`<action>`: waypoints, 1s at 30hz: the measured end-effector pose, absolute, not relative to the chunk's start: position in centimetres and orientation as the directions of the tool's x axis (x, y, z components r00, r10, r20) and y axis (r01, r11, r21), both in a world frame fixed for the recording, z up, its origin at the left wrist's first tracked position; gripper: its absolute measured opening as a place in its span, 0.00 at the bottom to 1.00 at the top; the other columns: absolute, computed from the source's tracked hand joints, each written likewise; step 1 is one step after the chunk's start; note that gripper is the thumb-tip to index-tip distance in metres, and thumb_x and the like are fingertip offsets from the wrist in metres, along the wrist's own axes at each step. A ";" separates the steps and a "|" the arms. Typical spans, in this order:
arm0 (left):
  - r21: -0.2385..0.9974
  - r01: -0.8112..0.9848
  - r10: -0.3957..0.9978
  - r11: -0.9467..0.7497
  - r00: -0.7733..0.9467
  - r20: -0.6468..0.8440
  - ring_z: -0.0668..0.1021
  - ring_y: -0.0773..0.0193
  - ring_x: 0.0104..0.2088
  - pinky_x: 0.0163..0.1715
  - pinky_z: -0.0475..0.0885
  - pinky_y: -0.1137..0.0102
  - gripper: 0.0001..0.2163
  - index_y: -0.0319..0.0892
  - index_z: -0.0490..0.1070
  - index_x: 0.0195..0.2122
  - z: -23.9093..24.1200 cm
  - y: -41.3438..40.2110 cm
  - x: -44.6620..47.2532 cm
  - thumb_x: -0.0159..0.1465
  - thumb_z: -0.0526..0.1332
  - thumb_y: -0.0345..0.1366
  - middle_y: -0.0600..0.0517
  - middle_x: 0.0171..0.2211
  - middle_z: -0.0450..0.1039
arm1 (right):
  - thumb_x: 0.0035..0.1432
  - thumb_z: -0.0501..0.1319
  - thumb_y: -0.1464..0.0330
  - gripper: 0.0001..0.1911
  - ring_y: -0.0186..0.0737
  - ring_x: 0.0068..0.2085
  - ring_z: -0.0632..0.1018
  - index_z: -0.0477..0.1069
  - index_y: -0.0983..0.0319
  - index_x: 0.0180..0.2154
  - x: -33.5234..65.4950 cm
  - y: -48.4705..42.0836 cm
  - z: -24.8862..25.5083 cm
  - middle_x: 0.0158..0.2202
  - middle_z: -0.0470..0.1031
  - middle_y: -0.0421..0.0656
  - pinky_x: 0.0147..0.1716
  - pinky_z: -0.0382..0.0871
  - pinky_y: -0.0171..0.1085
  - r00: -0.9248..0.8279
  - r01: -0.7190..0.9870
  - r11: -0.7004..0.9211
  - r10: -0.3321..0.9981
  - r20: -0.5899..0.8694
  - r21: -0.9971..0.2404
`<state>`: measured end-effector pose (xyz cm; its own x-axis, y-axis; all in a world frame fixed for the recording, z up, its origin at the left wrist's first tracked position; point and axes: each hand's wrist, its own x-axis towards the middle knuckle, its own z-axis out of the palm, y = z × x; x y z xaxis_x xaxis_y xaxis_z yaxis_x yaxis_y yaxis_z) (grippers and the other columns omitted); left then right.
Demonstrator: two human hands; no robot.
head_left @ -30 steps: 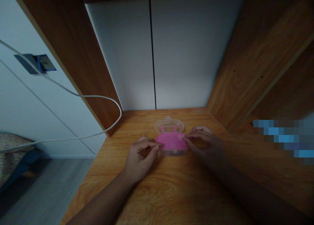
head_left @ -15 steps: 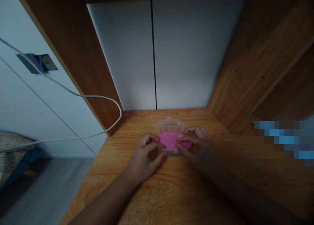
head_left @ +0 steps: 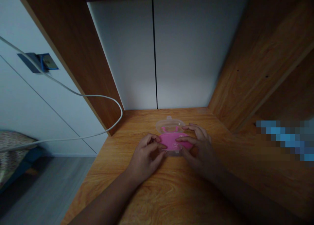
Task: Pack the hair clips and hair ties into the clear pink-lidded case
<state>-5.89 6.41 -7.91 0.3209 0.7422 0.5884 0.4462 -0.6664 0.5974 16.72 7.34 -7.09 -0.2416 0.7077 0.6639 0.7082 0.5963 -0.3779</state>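
Observation:
A small pink case (head_left: 172, 141) lies on the wooden desktop, with a transparent plastic lid (head_left: 169, 125) hinged open behind it and a pink loop showing near the join. My left hand (head_left: 147, 154) grips the case's left end with its fingertips. My right hand (head_left: 196, 146) presses its fingers on the right end and top of the case. Both hands hide much of the pink part and its front edge. I cannot tell what lies inside.
The desk (head_left: 157, 198) sits in a wooden alcove with white panels (head_left: 186, 54) behind it. A white cable (head_left: 98, 96) runs left from a wall socket (head_left: 41, 62) past the alcove's side. A pixelated blue patch (head_left: 286, 138) covers the right.
Both hands have moved inward from the case's ends, and their fingers now lie over more of the pink part. The case has stayed in about the same place.

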 end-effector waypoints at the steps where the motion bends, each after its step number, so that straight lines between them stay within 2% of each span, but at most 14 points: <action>1: 0.598 0.444 0.742 -0.667 0.320 0.590 0.74 0.57 0.46 0.46 0.72 0.61 0.08 0.44 0.77 0.40 -7.9 6.4 -5.9 0.62 0.63 0.27 0.46 0.43 0.69 | 0.54 0.65 0.69 0.09 0.56 0.59 0.66 0.78 0.54 0.38 16.7 7.3 -7.1 0.53 0.69 0.46 0.56 0.59 0.64 -0.256 0.702 0.606 0.705 0.662 -0.374; 9: 0.589 0.444 0.735 -0.674 0.324 0.596 0.73 0.58 0.48 0.49 0.71 0.62 0.08 0.44 0.77 0.41 -8.0 6.4 -5.8 0.61 0.64 0.27 0.46 0.45 0.68 | 0.51 0.64 0.72 0.14 0.57 0.61 0.64 0.77 0.54 0.41 16.4 6.8 -6.9 0.55 0.69 0.46 0.57 0.60 0.62 -0.370 0.630 0.693 0.665 0.648 -0.351; 13: 0.540 0.484 0.717 -0.688 0.345 0.605 0.73 0.55 0.49 0.50 0.70 0.61 0.13 0.43 0.73 0.46 -7.1 6.7 -7.0 0.60 0.62 0.27 0.45 0.47 0.68 | 0.53 0.62 0.73 0.17 0.55 0.60 0.66 0.75 0.54 0.45 16.8 7.0 -6.8 0.54 0.69 0.46 0.57 0.60 0.61 -0.338 0.616 0.698 0.652 0.678 -0.365; 15: 0.502 0.540 0.725 -0.675 0.360 0.587 0.73 0.55 0.48 0.49 0.70 0.61 0.11 0.41 0.72 0.43 -6.3 7.1 -8.3 0.61 0.58 0.26 0.45 0.44 0.69 | 0.54 0.61 0.73 0.16 0.54 0.58 0.67 0.75 0.54 0.44 17.1 7.2 -6.8 0.53 0.69 0.46 0.57 0.61 0.61 -0.299 0.612 0.693 0.648 0.701 -0.380; 17: 0.481 0.594 0.753 -0.645 0.385 0.534 0.74 0.56 0.44 0.45 0.70 0.62 0.09 0.41 0.70 0.39 -5.5 7.7 -10.1 0.60 0.56 0.25 0.46 0.41 0.69 | 0.55 0.60 0.73 0.15 0.54 0.58 0.68 0.75 0.54 0.44 17.3 7.4 -6.8 0.52 0.70 0.46 0.56 0.62 0.61 -0.260 0.609 0.688 0.643 0.721 -0.394; 22: 0.404 0.672 0.780 -0.621 0.577 0.240 0.74 0.57 0.41 0.43 0.69 0.64 0.07 0.42 0.70 0.37 -5.3 8.9 -13.3 0.58 0.58 0.26 0.49 0.38 0.72 | 0.56 0.59 0.73 0.14 0.53 0.56 0.70 0.76 0.55 0.43 17.6 7.7 -6.9 0.51 0.70 0.47 0.55 0.64 0.61 -0.210 0.612 0.670 0.651 0.730 -0.421; 25: 0.403 0.702 0.804 -0.587 0.563 0.190 0.74 0.58 0.40 0.43 0.69 0.65 0.08 0.43 0.69 0.39 -5.9 9.2 -13.9 0.58 0.60 0.28 0.49 0.39 0.72 | 0.56 0.59 0.73 0.14 0.53 0.55 0.70 0.76 0.55 0.43 17.6 7.7 -7.0 0.51 0.69 0.47 0.54 0.64 0.61 -0.204 0.609 0.669 0.651 0.731 -0.426; 30: 0.404 0.715 0.815 -0.571 0.554 0.171 0.74 0.60 0.38 0.39 0.69 0.67 0.03 0.42 0.69 0.34 -6.5 9.7 -13.8 0.61 0.59 0.28 0.50 0.36 0.72 | 0.56 0.59 0.74 0.14 0.53 0.55 0.70 0.75 0.55 0.43 17.5 7.7 -7.1 0.51 0.69 0.47 0.54 0.64 0.61 -0.211 0.606 0.676 0.645 0.735 -0.419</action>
<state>-13.78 9.66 -6.54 0.5540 0.8148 0.1708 0.7151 -0.5708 0.4036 17.52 7.72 -7.06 -0.2107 0.6447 0.7349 0.6057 0.6761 -0.4195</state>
